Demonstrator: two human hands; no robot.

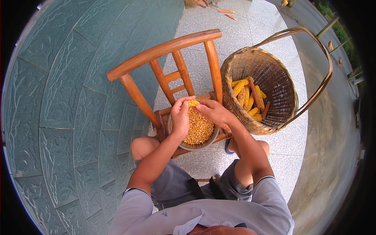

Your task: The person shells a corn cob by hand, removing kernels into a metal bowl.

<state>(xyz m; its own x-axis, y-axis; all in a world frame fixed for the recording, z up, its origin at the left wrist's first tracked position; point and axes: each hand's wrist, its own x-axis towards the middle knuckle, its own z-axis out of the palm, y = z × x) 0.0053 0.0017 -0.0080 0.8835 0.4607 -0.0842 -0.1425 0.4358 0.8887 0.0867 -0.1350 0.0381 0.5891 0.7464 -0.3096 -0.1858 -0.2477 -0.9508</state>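
Note:
My left hand [180,113] closes around a yellow corn cob [193,103], whose kernelled end shows between my hands. In my right hand [216,111] is a bare reddish corncob [218,122], slanting down to the right beneath the palm, its upper end close to the yellow cob. Under both hands a round metal bowl [193,148] holds many loose corn kernels [198,129]. The bowl rests on the seat of a wooden chair [164,50], between my knees. Fingers hide where the two cobs meet.
To the right stands a woven basket [239,117] with a tall handle [329,67]; several yellow cobs [248,94] and reddish bare cobs [255,92] lie inside. More bare cobs [230,17] lie on the speckled floor at the top. Green stone tiles [61,102] cover the left side.

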